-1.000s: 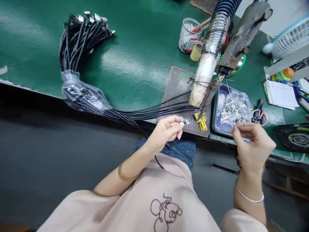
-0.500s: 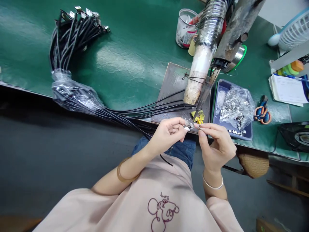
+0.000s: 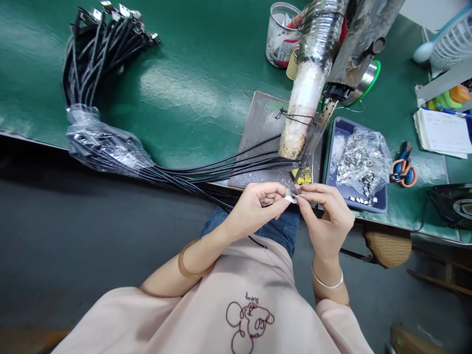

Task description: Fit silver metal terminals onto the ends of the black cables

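I see the left hand (image 3: pixel 258 206) curled nearly shut just off the near edge of the green worktop (image 3: pixel 191 73), thumb and forefinger pinched on a small metal piece (image 3: pixel 291 198). The right hand (image 3: pixel 326 219) meets it from the other side, its thumb and forefinger tips closed on the same piece and its other fingers loosely folded. The piece is pale and shiny and so small between the fingertips that I cannot tell whether it is one part or two. A thin black cable (image 3: pixel 258 242) comes out from under the left hand and runs across the lap. Both hands hang over the lap, clear of the worktop. Just beyond them, a grey metal plate (image 3: pixel 260 128) lies at the near edge. A bundle of black cables (image 3: pixel 206 172) crosses the plate and sweeps left along the near edge into a clear plastic wrap (image 3: pixel 103 145), then curves up to the far left corner, where its metal plug ends (image 3: pixel 121 14) fan out. A soldering iron tip (image 3: pixel 313 142) slants down onto the plate beside a foil-wrapped hose (image 3: pixel 313 64), and a yellow scrap (image 3: pixel 303 176) lies at its point. To the right of the plate, touching the near edge, a blue tray (image 3: pixel 374 205) holds a clear bag of metal shells (image 3: pixel 363 157), and scissors (image 3: pixel 402 168) lie just beyond it. The widest bare stretch is the middle-left of the worktop.
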Tool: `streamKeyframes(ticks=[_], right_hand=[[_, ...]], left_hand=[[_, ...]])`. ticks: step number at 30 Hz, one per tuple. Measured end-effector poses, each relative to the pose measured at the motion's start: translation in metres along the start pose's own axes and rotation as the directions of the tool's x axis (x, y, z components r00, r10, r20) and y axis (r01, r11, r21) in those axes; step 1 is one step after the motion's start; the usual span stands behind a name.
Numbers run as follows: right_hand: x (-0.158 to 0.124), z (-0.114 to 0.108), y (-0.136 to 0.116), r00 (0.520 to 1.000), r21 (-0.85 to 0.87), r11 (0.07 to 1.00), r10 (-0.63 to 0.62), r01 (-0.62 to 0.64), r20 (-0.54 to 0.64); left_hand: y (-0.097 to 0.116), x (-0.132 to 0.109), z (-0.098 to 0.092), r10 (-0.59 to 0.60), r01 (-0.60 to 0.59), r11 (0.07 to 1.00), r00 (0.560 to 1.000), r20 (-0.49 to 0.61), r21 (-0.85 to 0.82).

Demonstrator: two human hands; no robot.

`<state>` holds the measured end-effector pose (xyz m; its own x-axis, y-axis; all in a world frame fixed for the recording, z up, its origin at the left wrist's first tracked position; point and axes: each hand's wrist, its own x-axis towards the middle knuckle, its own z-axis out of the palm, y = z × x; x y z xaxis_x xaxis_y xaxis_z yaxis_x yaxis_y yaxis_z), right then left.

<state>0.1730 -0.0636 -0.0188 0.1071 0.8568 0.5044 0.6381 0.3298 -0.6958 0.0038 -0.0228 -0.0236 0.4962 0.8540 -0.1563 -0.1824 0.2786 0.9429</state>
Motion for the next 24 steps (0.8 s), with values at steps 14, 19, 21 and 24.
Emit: streamKeyframes(ticks=[14,19,21,24], right_hand=[[-0.0005,0.0012,-0.0027,0.976,0.209,0.955,0.198,-0.212,0.086],[0.0006,0.0009,-0.0014,0.974,0.246,0.943,0.205,-0.224,0.099],[0.0016,-0.0013,0.0003,0.967,0.257,0.935,0.216,-0.245,0.137],[0.0035,-0.0057,0.0027,0.955,0.276,0.924,0.209,-0.264,0.212]], left_hand=[[-0.0035,0.0008,0.0032,0.158,-0.15,0.986,0.979,-0.127,0.071],[-0.0018,-0.0024,0.0027,0.322,-0.287,0.912,0.943,-0.08,0.293],[-0.0006,-0.0032,0.0014,0.387,-0.345,0.867,0.921,-0.048,0.359],[-0.0022,-0.0036,-0.001,0.484,-0.434,0.766,0.875,0.019,0.475]])
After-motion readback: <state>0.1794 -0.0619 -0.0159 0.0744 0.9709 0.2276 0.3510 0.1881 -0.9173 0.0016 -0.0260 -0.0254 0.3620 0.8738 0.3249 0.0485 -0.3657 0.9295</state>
